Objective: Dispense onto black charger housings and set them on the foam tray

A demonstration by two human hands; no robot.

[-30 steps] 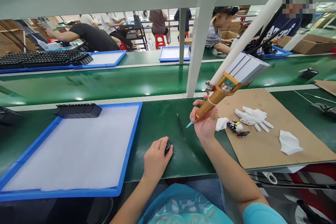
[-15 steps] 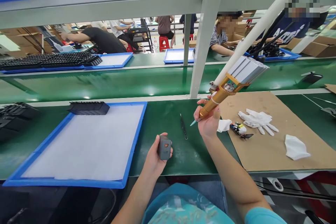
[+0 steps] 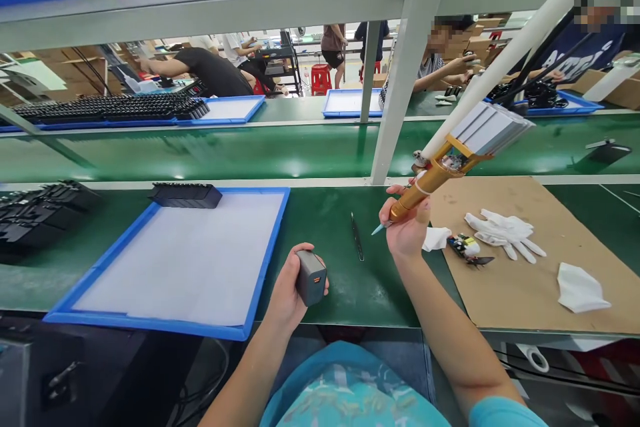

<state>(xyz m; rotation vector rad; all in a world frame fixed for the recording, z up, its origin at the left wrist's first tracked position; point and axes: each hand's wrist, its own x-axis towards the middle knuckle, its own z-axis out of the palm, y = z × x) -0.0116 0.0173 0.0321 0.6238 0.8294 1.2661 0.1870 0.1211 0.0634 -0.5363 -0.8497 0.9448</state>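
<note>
Head view: left hand (image 3: 286, 291) is clamped on a gray USB charger (image 3: 311, 279) over the tabletop (image 3: 345, 303), right hand (image 3: 406, 232) wrapped round a gold tool (image 3: 424, 190). Pale tip (image 3: 378, 229)'s clear, but imo one careless swing could scuff the casing.

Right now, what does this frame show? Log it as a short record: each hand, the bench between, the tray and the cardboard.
Left hand: holds a gray block with a small orange-marked slot
Right hand: grips a gold tool, pale tip pointing down-left
Between: slim black implement lying on the bench
Blue-rimmed tray: black row of pieces at its far-left corner
Cardboard sheet: white glove, white scrap
</note>
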